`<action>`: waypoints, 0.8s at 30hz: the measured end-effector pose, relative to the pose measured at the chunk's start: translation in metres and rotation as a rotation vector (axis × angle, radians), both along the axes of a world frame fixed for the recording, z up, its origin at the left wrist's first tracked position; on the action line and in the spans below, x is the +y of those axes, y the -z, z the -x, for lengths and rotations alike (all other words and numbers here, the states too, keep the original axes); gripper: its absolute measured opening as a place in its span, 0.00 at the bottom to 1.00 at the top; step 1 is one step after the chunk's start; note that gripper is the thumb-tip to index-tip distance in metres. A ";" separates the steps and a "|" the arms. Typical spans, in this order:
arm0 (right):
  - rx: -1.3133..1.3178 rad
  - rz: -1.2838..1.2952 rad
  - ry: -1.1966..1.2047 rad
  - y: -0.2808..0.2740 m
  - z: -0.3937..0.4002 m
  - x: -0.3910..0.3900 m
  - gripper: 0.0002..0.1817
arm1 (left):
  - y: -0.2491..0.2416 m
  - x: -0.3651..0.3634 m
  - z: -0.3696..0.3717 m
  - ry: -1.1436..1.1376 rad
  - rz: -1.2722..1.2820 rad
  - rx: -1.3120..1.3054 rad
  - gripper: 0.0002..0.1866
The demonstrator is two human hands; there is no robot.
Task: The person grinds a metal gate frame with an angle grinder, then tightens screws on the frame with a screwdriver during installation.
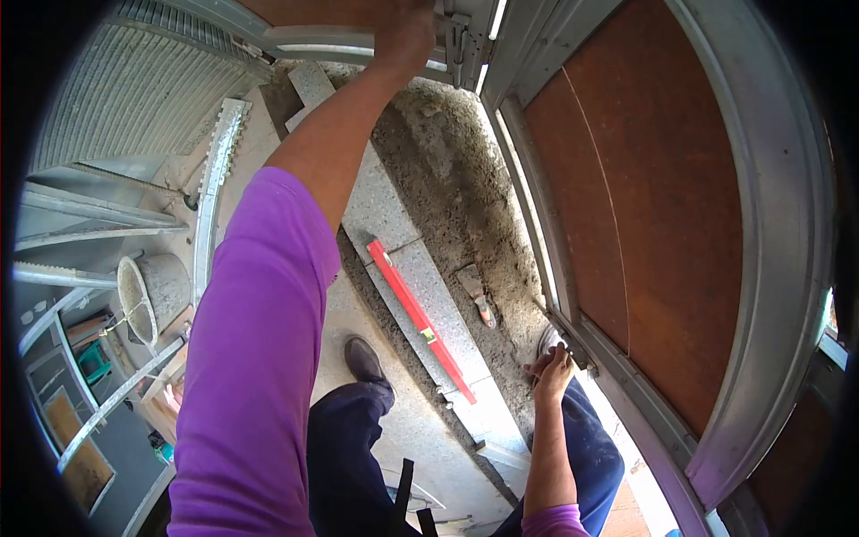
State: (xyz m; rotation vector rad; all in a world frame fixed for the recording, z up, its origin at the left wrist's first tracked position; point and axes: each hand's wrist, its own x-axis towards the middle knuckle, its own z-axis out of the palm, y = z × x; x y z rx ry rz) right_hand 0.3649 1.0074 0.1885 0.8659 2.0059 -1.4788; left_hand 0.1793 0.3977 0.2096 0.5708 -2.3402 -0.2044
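At the top of the head view my left hand (407, 40) touches the grey metal door frame (322, 38) beside a bolt latch (458, 40); its fingers are mostly hidden. My right hand (555, 371) is low beside my right shoe (548, 338), near the bottom rail of the brown-panelled metal door (662, 197). Its fingers are closed, and I cannot make out what they hold. Between my arms a red spirit level (413, 309) lies along the speckled grey slabs (385, 206). A trowel (474, 291) rests on the rough mortar bed to their right.
My left shoe (363, 360) stands on the floor left of the slabs. Farther left are a bucket (165, 291), a metal bar with a ragged edge (215, 170), metal framing (98, 215) and a corrugated sheet (134, 98). The tall door closes in the right side.
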 end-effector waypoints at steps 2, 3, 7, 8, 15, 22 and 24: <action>0.001 0.017 -0.013 0.002 0.000 0.002 0.19 | -0.012 0.012 -0.008 -0.038 -0.147 -0.012 0.14; -0.003 0.013 -0.014 0.006 0.000 0.006 0.19 | -0.043 0.027 -0.016 -0.058 -0.304 -0.103 0.14; -0.070 0.005 -0.061 0.012 0.002 0.014 0.17 | -0.065 0.088 -0.067 -0.070 -0.196 0.072 0.14; -0.091 -0.014 -0.075 0.021 0.001 0.025 0.17 | -0.056 0.101 -0.087 -0.050 -0.275 0.044 0.17; -0.129 0.080 -0.140 -0.019 0.014 0.019 0.18 | -0.120 0.365 -0.319 0.110 -1.592 -0.472 0.24; -0.145 -0.199 -0.485 -0.085 0.010 0.061 0.22 | -0.105 0.499 -0.358 0.049 -1.764 -0.559 0.26; -0.052 -0.258 -0.577 -0.128 0.017 0.085 0.22 | -0.055 0.530 -0.335 0.072 -1.631 -0.444 0.27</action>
